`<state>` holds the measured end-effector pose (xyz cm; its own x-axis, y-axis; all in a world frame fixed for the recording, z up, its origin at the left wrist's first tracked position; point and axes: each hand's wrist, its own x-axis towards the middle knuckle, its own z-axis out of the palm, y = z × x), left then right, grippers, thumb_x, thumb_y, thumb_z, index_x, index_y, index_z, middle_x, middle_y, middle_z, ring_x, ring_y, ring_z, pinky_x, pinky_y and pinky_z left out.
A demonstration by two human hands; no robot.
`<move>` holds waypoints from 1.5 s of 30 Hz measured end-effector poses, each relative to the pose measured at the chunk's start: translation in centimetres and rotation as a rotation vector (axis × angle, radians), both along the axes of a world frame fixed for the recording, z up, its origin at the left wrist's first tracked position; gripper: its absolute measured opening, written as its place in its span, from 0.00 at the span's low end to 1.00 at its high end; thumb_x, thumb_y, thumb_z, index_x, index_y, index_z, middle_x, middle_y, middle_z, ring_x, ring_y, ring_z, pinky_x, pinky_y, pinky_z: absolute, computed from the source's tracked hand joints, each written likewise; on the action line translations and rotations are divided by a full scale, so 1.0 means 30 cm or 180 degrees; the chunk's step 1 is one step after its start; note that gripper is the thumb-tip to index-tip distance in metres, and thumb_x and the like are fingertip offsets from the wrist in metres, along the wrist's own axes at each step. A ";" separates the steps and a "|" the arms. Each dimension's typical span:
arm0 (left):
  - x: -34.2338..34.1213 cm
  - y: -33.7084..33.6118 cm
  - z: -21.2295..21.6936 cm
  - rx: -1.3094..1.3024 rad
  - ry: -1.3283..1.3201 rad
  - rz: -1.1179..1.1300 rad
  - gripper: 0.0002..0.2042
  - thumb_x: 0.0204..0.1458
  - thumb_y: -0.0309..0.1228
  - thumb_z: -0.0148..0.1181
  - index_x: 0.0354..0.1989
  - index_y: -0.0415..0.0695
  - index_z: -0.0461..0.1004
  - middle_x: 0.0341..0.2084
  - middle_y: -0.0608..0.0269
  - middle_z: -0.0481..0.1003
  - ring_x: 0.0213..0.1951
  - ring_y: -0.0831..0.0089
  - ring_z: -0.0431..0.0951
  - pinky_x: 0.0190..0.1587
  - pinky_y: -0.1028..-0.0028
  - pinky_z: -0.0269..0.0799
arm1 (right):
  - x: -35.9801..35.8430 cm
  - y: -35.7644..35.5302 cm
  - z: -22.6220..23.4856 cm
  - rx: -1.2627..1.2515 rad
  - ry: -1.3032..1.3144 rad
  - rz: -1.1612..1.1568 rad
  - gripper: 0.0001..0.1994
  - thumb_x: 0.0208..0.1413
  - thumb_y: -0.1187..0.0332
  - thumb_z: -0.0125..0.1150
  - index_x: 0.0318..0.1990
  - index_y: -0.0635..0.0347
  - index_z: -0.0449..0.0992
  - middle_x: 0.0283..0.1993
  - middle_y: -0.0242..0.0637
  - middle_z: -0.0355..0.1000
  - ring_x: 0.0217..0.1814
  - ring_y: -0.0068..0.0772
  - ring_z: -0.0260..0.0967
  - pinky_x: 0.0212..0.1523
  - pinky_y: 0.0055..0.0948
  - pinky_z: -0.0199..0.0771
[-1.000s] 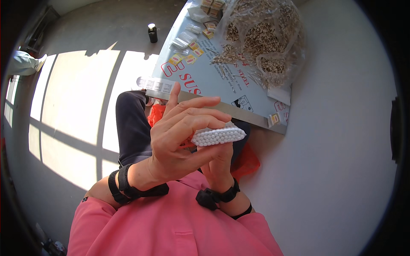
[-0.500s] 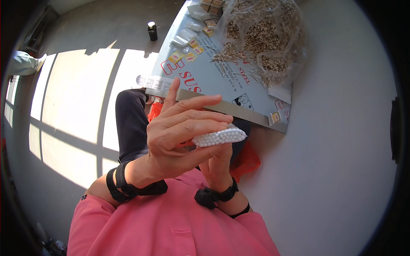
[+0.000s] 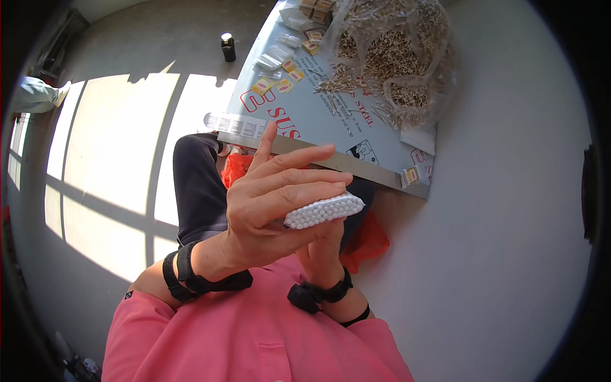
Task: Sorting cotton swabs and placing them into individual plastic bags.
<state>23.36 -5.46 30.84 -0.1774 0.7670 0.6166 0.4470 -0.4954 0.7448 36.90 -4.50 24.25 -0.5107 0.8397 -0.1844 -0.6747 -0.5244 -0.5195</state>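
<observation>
Close in front of my chest, both hands hold a small tight bundle of white-tipped sticks (image 3: 324, 210), its beaded white end face turned toward me. My left hand (image 3: 273, 200) wraps over the bundle from the left, fingers stretched along its top and index finger raised. My right hand (image 3: 324, 248) grips it from underneath and is mostly hidden behind the left hand. Each wrist carries a black band.
A printed pale-blue sheet (image 3: 318, 121) lies on the floor ahead, bearing a clear plastic bag of loose sticks (image 3: 388, 57) and several small yellow boxes (image 3: 264, 86). A small dark bottle (image 3: 228, 46) stands beyond. An orange plastic bag (image 3: 369, 242) lies by my dark-trousered leg (image 3: 197, 184).
Both hands and the bundle have sunk very slightly. The grip is the same.
</observation>
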 end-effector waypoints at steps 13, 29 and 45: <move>0.012 0.009 -0.009 -0.0211 -0.0128 -0.0101 0.19 0.41 0.30 0.74 0.45 0.48 0.81 0.44 0.65 0.81 0.57 0.61 0.76 0.70 0.46 0.40 | -0.004 0.009 -0.016 -0.0122 0.0060 -0.0077 0.15 0.61 0.65 0.62 0.52 0.54 0.70 0.53 0.32 0.71 0.55 0.28 0.71 0.58 0.31 0.73; -0.002 -0.008 0.016 -0.0185 -0.0202 -0.0023 0.23 0.38 0.31 0.77 0.46 0.45 0.78 0.44 0.62 0.81 0.56 0.58 0.76 0.69 0.45 0.42 | -0.028 0.009 0.020 0.0140 0.0132 -0.0252 0.11 0.62 0.65 0.60 0.49 0.54 0.68 0.49 0.30 0.69 0.50 0.28 0.72 0.52 0.30 0.75; 0.002 -0.014 0.015 -0.0108 -0.0166 0.0186 0.15 0.39 0.27 0.76 0.37 0.46 0.81 0.37 0.66 0.83 0.52 0.61 0.79 0.70 0.47 0.44 | -0.039 0.012 0.009 0.0101 0.0263 -0.0125 0.15 0.61 0.61 0.62 0.50 0.54 0.69 0.50 0.32 0.71 0.54 0.29 0.72 0.55 0.33 0.77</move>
<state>23.42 -5.88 31.28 -0.2537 0.7748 0.5791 0.4346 -0.4436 0.7838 35.71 -4.15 24.52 -0.4897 0.8641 -0.1160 -0.7356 -0.4810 -0.4770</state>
